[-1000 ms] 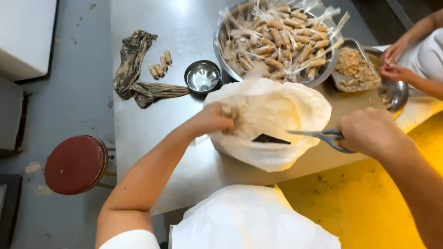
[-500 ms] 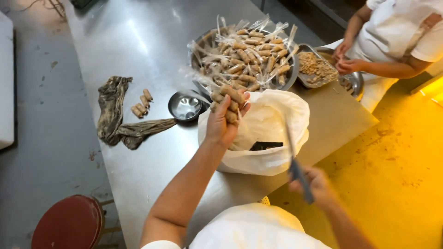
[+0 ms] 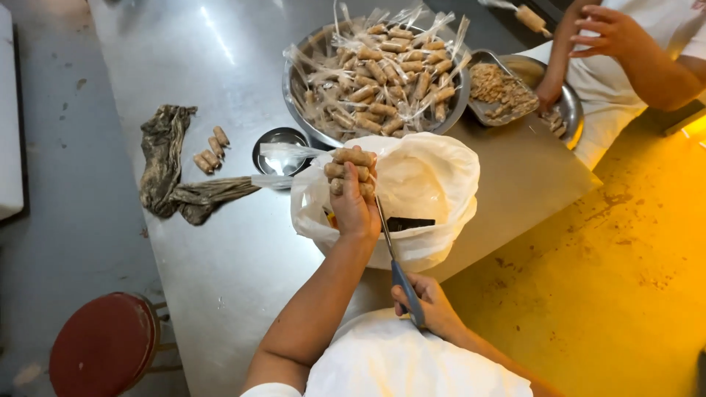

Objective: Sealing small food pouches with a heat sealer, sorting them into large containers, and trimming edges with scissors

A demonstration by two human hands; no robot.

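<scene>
Stainless steel tabletop (image 3: pixel 220 242) carries everything; left hand (image 3: pixel 354 204) is raised over the open mouth of a white plastic bag (image 3: pixel 434 176), fist closed tight round a bunch of wrapped brown rolls (image 3: pixel 350 170), their clear wrapper tails (image 3: pixel 283 151) sticking out leftward; held over the bag probably so offcuts drop inside; right hand (image 3: pixel 430 305) sits near the body, grip closed round the blue handles of scissors (image 3: pixel 393 254), blades pointing up toward the bunch, tip just beside the left fist; whether the blades are parted cannot be told, too thin in this view; dark flat thing (image 3: pixel 410 223) lies inside the bag.

Far of the bag, big metal bowl (image 3: pixel 309 110) heaped with more wrapped rolls, tails poking all ways; small empty steel bowl (image 3: pixel 278 147) just left of the bag; farther left a crumpled dark rag (image 3: pixel 165 158) with a few loose rolls (image 3: pixel 209 151) lying beside it, touching or nearly; right of the big bowl a metal tray (image 3: pixel 507 92) with crumbly tan filling, resting on another steel bowl (image 3: pixel 566 117); another person's hand (image 3: pixel 610 33) at far right, in white clothing, well apart from the bag; red round stool (image 3: pixel 103 342) on the floor, near left.
</scene>
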